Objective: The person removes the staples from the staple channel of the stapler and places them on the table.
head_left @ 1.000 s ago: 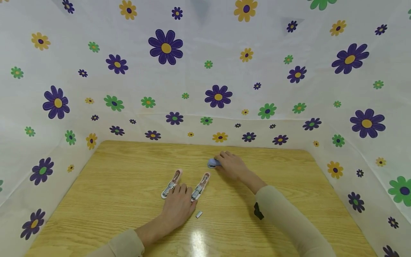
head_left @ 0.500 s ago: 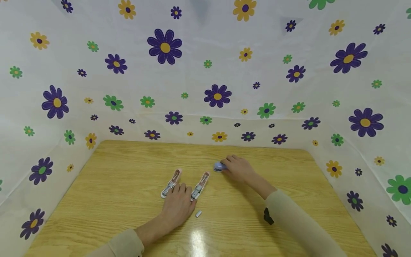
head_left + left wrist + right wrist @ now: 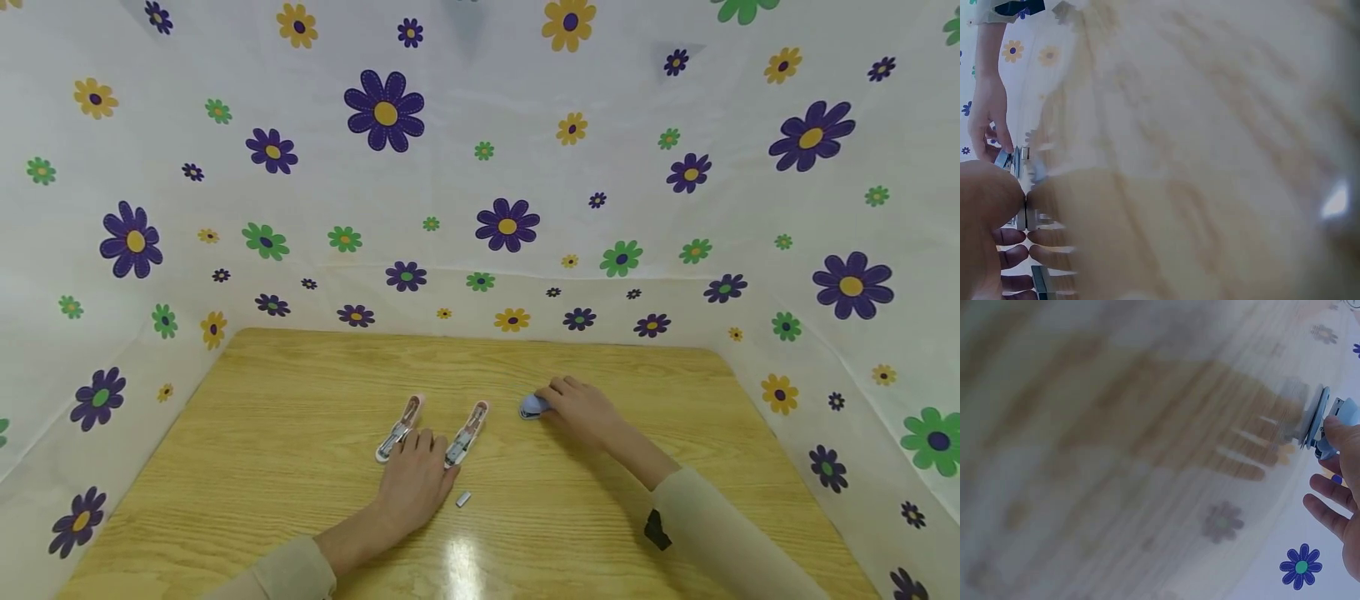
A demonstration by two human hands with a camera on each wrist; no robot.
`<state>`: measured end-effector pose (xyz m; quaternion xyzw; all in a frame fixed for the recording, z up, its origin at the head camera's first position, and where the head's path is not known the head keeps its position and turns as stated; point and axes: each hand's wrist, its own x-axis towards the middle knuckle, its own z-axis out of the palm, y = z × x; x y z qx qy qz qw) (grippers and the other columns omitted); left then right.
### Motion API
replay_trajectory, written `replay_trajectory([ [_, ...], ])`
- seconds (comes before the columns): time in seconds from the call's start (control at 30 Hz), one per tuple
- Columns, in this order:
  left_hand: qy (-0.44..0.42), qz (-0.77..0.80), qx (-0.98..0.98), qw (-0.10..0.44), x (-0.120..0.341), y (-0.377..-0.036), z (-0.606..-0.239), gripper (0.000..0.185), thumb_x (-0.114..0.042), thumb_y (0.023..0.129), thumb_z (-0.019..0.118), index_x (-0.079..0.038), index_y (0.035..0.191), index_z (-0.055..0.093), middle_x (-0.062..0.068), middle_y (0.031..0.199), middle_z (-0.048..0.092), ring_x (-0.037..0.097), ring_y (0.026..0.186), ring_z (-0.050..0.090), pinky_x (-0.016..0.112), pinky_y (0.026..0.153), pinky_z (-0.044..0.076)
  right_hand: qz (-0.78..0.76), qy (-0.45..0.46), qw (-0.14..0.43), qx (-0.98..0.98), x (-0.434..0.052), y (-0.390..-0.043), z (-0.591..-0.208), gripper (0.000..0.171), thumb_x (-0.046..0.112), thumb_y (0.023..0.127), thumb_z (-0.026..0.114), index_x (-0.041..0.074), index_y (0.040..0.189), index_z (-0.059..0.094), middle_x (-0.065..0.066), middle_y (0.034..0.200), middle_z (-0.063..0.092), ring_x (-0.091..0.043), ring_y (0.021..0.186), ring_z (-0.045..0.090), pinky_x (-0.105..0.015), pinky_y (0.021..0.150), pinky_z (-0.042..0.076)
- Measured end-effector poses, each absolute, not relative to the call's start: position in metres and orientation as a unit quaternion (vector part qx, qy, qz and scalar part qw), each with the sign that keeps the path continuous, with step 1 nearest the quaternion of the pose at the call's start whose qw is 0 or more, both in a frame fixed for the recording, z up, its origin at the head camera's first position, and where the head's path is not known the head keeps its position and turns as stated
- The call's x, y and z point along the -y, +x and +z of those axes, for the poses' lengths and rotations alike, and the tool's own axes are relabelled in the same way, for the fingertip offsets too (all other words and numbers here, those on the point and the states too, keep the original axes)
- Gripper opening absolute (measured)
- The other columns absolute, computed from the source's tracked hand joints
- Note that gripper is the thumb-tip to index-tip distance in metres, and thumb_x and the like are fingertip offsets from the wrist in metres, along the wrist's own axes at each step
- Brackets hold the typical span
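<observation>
Currently, right hand (image 3: 581,408) is pinching the blue stapler (image 3: 533,406), right of two pinkish staplers (image 3: 467,433); right wrist view is showing loose fingers (image 3: 1329,517) the head view is hiding. Left hand (image 3: 412,483) is lying between those, fingers relaxed; small metal strip (image 3: 463,499) is sitting near its thumb.

Curtained workspace (flowered sheeting (image 3: 450,175), table (image 3: 540,500))

Blue stapler (image 3: 531,406), partly hidden
</observation>
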<state>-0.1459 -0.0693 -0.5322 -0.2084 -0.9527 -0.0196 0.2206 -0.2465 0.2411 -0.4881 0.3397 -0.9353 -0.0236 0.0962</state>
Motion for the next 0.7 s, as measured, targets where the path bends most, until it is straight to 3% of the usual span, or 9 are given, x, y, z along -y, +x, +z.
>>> replay_trajectory([
  [0.27, -0.193, -0.069, 0.966, 0.159, 0.068, -0.141, -0.522, 0.044, -0.045, 0.095, 0.077, -0.004, 0.098, 0.061, 0.011, 0.096, 0.061, 0.023, 0.082, 0.06, 0.035, 0.066, 0.055, -0.019, 0.352, 0.105, 0.93, -0.253, -0.231, -0.488, 0.031, 0.023, 0.097, 0.076, 0.012, 0.125, 0.071, -0.004, 0.112, 0.07, -0.02, 0.098, 0.065, -0.036, 0.081, 0.059],
  [0.53, -0.213, -0.076, 0.952, 0.206, 0.046, -0.132, -0.505, 0.045, -0.046, 0.095, 0.076, -0.005, 0.11, 0.067, 0.009, 0.103, 0.07, 0.025, 0.095, 0.068, 0.038, 0.084, 0.06, 0.002, 0.364, 0.096, 0.927, -0.262, -0.214, -0.487, 0.029, 0.021, 0.098, 0.076, 0.014, 0.126, 0.071, -0.001, 0.111, 0.069, -0.017, 0.097, 0.065, -0.033, 0.081, 0.059],
  [0.7, -0.241, -0.124, 0.94, 0.209, 0.026, -0.13, -0.507, 0.034, -0.044, 0.094, 0.078, -0.013, 0.105, 0.069, 0.001, 0.099, 0.068, 0.018, 0.091, 0.066, 0.032, 0.079, 0.057, 0.017, 0.368, 0.091, 0.925, -0.262, -0.206, -0.488, 0.03, 0.02, 0.098, 0.075, 0.015, 0.127, 0.07, 0.0, 0.112, 0.07, -0.016, 0.098, 0.066, -0.034, 0.082, 0.06],
])
